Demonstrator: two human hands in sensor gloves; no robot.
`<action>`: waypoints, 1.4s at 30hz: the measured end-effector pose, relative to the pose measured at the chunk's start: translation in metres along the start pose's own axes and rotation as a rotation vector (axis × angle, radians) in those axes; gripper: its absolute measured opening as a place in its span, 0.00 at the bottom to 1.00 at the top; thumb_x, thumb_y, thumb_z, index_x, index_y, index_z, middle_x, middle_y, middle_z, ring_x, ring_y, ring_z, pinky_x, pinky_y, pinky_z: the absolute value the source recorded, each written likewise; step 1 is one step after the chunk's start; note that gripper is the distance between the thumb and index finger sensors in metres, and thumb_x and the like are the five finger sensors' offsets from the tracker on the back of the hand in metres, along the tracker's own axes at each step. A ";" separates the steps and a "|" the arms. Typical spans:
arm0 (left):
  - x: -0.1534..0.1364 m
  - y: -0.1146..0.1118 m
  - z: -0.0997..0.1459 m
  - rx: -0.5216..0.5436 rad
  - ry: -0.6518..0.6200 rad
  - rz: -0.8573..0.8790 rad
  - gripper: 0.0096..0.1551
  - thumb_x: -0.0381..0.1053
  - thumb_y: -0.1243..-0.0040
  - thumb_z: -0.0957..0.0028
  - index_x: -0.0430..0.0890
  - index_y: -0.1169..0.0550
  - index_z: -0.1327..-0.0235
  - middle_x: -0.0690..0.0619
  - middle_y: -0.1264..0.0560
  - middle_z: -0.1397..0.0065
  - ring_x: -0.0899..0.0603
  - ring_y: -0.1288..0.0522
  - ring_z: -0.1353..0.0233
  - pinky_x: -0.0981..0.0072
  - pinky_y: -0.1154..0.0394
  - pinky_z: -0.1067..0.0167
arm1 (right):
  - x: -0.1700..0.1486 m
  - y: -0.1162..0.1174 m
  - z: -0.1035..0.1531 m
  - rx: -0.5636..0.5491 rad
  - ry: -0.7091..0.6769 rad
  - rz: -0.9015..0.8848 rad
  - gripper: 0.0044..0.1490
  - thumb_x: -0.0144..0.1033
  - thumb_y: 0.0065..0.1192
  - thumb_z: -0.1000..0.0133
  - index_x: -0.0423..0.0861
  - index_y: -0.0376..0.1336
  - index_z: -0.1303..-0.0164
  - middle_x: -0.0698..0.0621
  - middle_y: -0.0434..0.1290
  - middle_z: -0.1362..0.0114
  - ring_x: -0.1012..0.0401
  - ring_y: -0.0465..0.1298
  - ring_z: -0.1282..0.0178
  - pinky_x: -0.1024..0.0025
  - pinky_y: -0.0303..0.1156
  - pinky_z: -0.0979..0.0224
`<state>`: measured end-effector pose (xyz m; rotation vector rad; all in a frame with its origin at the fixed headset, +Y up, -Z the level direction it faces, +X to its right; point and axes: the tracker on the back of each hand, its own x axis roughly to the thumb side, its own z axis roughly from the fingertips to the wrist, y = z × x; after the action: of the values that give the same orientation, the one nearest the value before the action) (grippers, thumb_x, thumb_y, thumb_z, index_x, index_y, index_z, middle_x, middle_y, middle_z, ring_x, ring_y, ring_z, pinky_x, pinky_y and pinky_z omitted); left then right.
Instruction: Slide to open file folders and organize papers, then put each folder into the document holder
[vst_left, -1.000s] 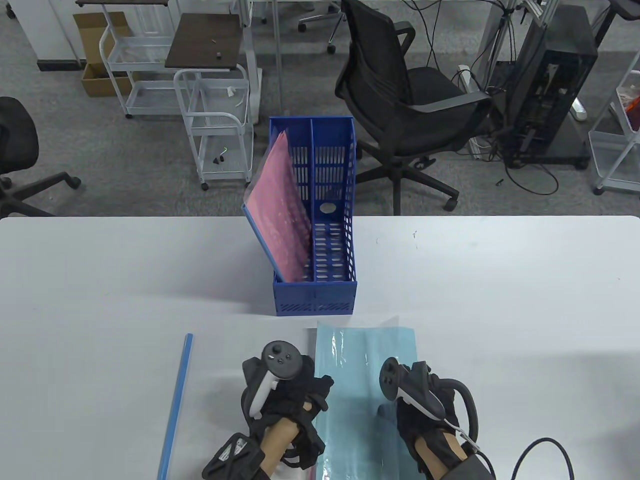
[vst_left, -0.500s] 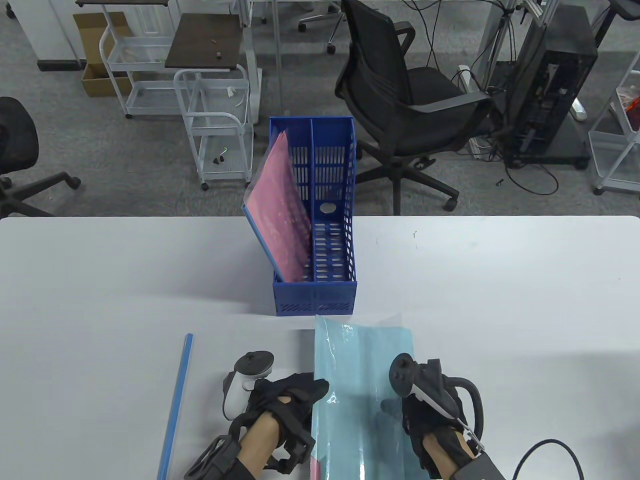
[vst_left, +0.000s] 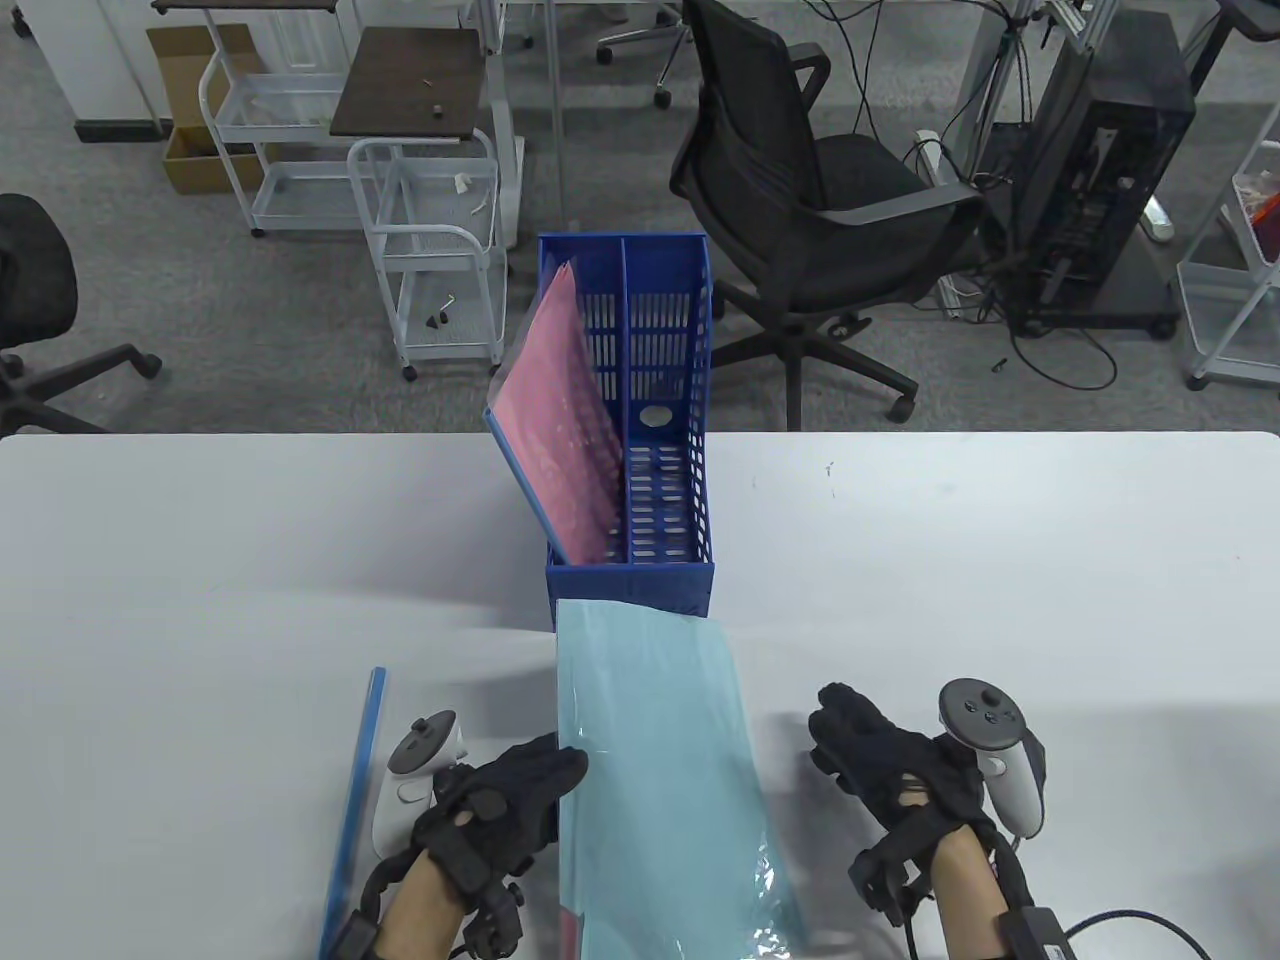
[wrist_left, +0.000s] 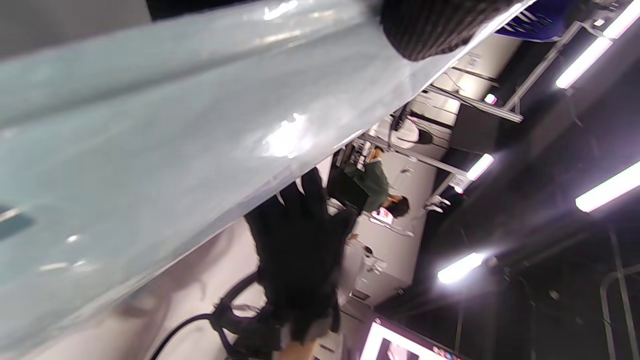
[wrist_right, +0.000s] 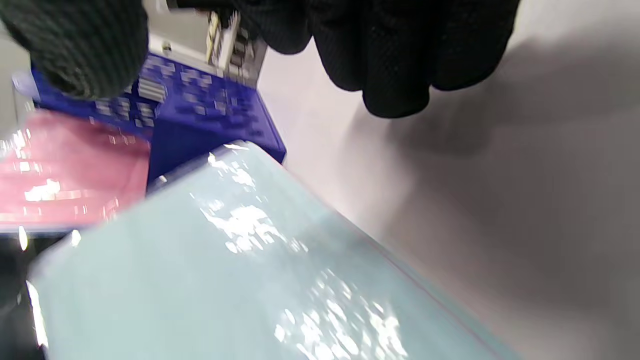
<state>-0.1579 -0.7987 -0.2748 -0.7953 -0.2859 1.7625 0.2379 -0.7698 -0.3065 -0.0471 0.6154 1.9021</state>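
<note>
Light-blue folder lifted, ready to go into the holder's free right slot.

The table (vst_left: 1000, 560) carries the blue document holder (vst_left: 630, 590) at centre, a pink folder (vst_left: 560, 440) in its left slot. The light-blue folder (vst_left: 650, 760), just near of it, is pinched by the left hand (vst_left: 490, 810); the right hand (vst_left: 890, 770) hovers with fingers spread, empty. Best to stand it upright, steadied with the free hand.

blue folder (vst_left: 660, 780): near end cut by bottom edge | blue slide bar (vst_left: 352, 810): lower end cut off

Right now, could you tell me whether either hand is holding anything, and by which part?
The left hand holds the light blue folder by its left long edge; the right hand is open beside it, holding nothing.
</note>
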 end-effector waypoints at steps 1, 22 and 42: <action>0.003 -0.003 0.001 -0.020 -0.027 -0.007 0.28 0.56 0.41 0.47 0.53 0.21 0.33 0.51 0.16 0.34 0.41 0.13 0.38 0.47 0.19 0.39 | 0.002 0.005 -0.001 0.015 -0.007 0.039 0.64 0.68 0.62 0.57 0.42 0.44 0.22 0.35 0.56 0.18 0.39 0.66 0.23 0.42 0.62 0.23; 0.041 -0.014 0.037 0.004 -0.272 -0.330 0.51 0.68 0.35 0.51 0.56 0.42 0.17 0.51 0.35 0.16 0.37 0.31 0.19 0.37 0.35 0.24 | 0.061 0.030 0.037 -0.191 -0.475 -0.078 0.25 0.54 0.72 0.58 0.55 0.77 0.54 0.56 0.88 0.50 0.57 0.88 0.52 0.53 0.80 0.36; 0.060 -0.033 0.059 0.335 -0.564 -0.619 0.40 0.59 0.32 0.52 0.56 0.31 0.25 0.53 0.24 0.25 0.41 0.21 0.26 0.40 0.29 0.27 | 0.062 0.043 0.036 -0.092 -0.610 -0.249 0.25 0.49 0.73 0.58 0.58 0.76 0.50 0.55 0.83 0.40 0.54 0.84 0.40 0.43 0.74 0.29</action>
<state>-0.1796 -0.7210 -0.2344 0.0587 -0.5279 1.3494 0.1836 -0.7132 -0.2776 0.3696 0.0997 1.5859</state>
